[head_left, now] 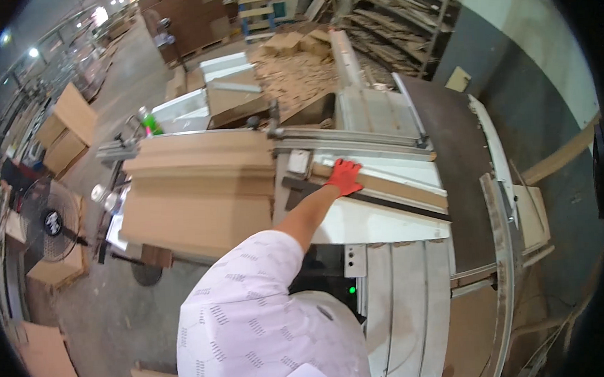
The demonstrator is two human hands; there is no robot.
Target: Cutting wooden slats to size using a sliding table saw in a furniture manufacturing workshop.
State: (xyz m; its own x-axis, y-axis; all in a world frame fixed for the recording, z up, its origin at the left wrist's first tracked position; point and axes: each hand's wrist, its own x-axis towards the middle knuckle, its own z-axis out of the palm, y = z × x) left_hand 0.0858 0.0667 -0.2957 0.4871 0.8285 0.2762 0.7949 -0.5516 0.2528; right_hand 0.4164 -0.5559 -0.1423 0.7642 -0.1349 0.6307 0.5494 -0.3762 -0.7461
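My left hand [344,177], in a red glove, reaches forward across the work table. It rests on a long brown board strip [401,189], fingers stretched out over it. Just nearer to me, a thin dark strip [402,206] runs slantwise alongside. Both strips lie over a white panel [386,224]. A small white block [298,161] sits to the left of the glove. Behind the strips, a metal rail [354,136] crosses the table. My right hand does not show.
Brown boards [194,214] lie stacked on the left. A fan [52,223] stands farther left, and a green bottle [149,121] stands beyond the stack. Wood scraps [293,80] are heaped behind; a loaded rack [403,26] stands farther back. A grooved table [407,306] extends at near right.
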